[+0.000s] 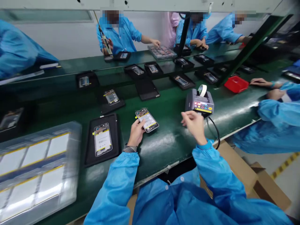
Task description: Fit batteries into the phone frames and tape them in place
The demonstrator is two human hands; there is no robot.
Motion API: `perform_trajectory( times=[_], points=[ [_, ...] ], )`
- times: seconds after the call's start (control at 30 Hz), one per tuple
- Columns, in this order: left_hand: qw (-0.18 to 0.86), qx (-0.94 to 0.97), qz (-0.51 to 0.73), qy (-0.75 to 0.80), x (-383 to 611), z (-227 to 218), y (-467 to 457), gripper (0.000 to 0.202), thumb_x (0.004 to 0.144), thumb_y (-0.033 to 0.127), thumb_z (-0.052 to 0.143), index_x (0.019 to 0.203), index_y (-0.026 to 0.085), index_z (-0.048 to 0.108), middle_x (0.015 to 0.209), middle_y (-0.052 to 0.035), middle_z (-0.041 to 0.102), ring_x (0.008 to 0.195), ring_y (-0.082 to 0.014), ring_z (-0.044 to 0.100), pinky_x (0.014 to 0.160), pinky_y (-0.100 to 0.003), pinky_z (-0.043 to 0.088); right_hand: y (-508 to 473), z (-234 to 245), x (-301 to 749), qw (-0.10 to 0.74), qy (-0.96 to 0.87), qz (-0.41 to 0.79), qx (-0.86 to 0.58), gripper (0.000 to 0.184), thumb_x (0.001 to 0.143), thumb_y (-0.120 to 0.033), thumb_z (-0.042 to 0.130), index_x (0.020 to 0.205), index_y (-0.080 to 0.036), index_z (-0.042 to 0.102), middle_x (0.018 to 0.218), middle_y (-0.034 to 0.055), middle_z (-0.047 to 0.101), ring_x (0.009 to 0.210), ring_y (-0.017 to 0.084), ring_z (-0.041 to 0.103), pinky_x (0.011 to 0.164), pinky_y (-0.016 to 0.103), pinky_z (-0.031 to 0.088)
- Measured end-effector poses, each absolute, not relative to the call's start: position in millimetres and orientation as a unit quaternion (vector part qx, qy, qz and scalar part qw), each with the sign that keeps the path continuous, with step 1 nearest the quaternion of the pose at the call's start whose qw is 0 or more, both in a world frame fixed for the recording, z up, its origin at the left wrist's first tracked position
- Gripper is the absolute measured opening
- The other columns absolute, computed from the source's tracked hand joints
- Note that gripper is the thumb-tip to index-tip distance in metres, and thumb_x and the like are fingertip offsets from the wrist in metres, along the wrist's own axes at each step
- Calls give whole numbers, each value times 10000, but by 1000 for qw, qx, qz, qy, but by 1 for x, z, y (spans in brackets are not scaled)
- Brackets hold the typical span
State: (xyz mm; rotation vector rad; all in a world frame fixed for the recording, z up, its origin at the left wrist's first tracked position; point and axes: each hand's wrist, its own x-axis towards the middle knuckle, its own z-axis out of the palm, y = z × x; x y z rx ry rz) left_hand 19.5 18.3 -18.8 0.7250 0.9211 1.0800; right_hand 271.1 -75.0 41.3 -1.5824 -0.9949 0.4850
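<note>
From where I stand, the worker's left hand point(136, 132) has a firm hold on an opened phone point(147, 120), thumb bent over its near left edge and fingers tucked beneath, so the grip is closed about the phone's thickness. That phone is tilted, its white battery face up, over the green table point(168, 140) just in front of the worker, between a black tray point(89, 153) and a tape dispenser point(199, 101). The right hand point(194, 125) is poised at the near side of the dispenser, thumb and fingertips drawn close together; I cannot tell whether they meet or pinch anything. A white roll of tape point(202, 90) sits upright in the top of the dispenser, and a black cable point(217, 131) runs down past the table edge. In the black tray lies a second opened phone point(103, 139), also battery up, and further left is a clear plastic tray point(76, 150) of white slabs point(36, 154) edged in yellow. Past the dispenser stands a red bin point(236, 84), with a co-worker's hand point(260, 82) close beside it, while other people in blue work across the table
</note>
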Motion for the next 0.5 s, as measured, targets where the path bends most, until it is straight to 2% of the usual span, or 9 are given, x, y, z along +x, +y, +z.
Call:
perform_trajectory(
  times=[0.1,0.27,0.5],
  points=[
    [699,333,474,419,18,-19,19,506,697,290,871,1135,129,675,1094,-136,775,999,-280,755,828,-383,628,-108,45,322,597,-320,120,-725,449,743,-590,784,781,-160,660,578,53,659,430,148,578,420,247,446],
    [689,354,469,424,20,-19,17,515,693,260,868,1150,126,670,1124,-142,769,1000,-281,756,827,-391,634,-110,36,355,582,-267,178,-747,403,675,-511,816,674,-147,645,553,83,658,396,144,567,360,226,378],
    [678,363,470,433,20,-20,16,479,705,254,870,1117,129,662,1085,-140,775,989,-285,760,837,-409,637,-100,37,341,600,-242,202,-735,384,685,-490,831,653,-162,633,563,89,667,411,146,576,355,226,395]
  ],
)
